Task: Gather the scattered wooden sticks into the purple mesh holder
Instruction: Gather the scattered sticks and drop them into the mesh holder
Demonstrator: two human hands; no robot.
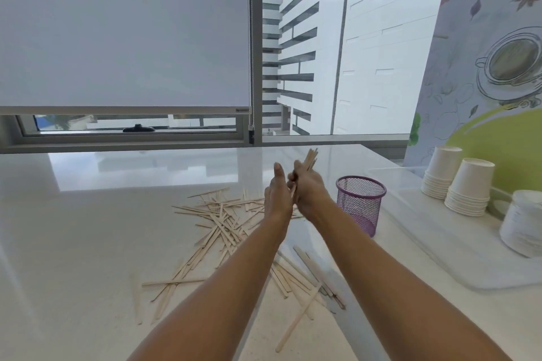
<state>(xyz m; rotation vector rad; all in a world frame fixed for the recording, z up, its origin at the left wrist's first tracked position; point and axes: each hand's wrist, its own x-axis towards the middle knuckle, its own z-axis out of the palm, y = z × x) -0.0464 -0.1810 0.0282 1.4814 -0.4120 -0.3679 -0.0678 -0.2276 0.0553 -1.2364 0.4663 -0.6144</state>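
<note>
**Holding a bundle of sticks up beside the purple holder**

We see both forearms reach from the near edge out over the white table (88, 243), and the two hands meet above its middle. The right hand (312, 192) has its fingers curled round a bundle of sticks (310, 159). The far ends of the bundle fan out above the knuckles and tilt a little to the right. The left hand (275, 195) stands just left of it, fingers straight and together, pointing away from us, with its palm turned toward the bundle. We take it as pressed flat against the sticks, though the contact itself is hidden between the hands. The bundle's lower ends are hidden as well.

The purple mesh holder (360, 202) stands upright on the table just right of the right hand, near it but apart from it.

The scattered sticks (217, 223) lie flat on the table in a loose criss-cross heap, left of the hands and below them. A second loose group lies nearer to us, under and between the forearms, and a few single sticks lie toward the near left.

On the right, a pale tray (440, 249) carries two upside-down stacks of paper cups (469, 187). A white round stack (525, 226) that we cannot identify sits at the right edge.

Beyond the table is a window (366, 53). On its left side a roller blind (117, 23) is drawn most of the way down. A painted wall (484, 111) stands at the far right.
</note>
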